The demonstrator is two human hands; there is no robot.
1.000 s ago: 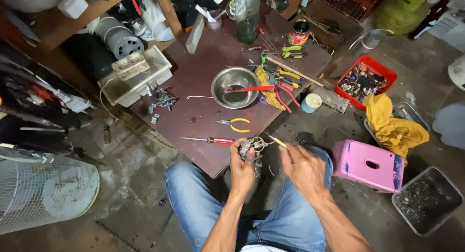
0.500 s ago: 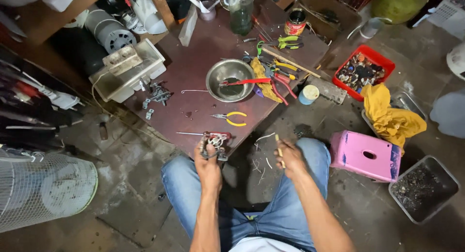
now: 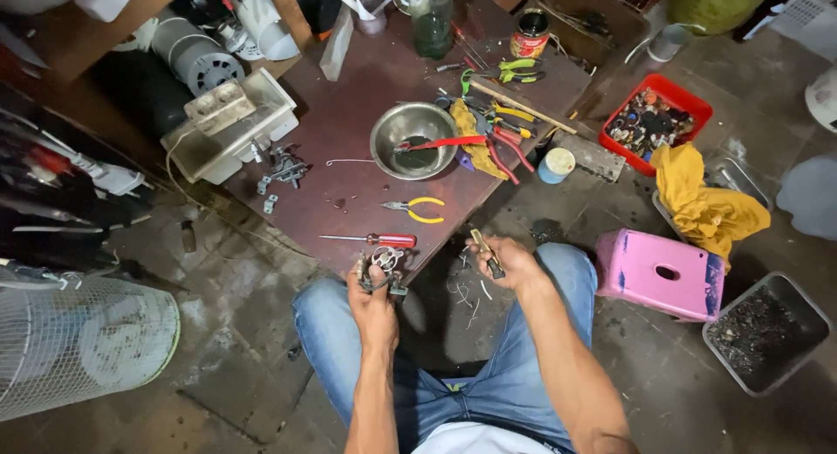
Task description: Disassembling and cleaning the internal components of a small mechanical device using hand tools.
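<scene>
My left hand (image 3: pixel 373 295) grips a small metal part (image 3: pixel 384 269) with round rings, held over the near edge of the dark red board (image 3: pixel 366 96). My right hand (image 3: pixel 508 260) holds a slim brass-coloured tool (image 3: pixel 486 252) about a hand's width to the right of the metal part. A red-handled screwdriver (image 3: pixel 375 239) lies on the board just beyond my left hand. Small yellow-handled pliers (image 3: pixel 417 210) lie a little farther on. I sit with my jeans-clad knees on either side of both hands.
A steel bowl (image 3: pixel 413 141) with a red-handled tool stands mid-board, with several tools to its right. A white box (image 3: pixel 228 127) sits at the left, a red tray of parts (image 3: pixel 654 121) and a pink stool (image 3: pixel 660 273) at the right, and a fan grille (image 3: pixel 83 341) at the lower left.
My hands have drawn apart: one second ago they were together on the metal part, now the left holds it alone and the right holds the slim tool off to the right.
</scene>
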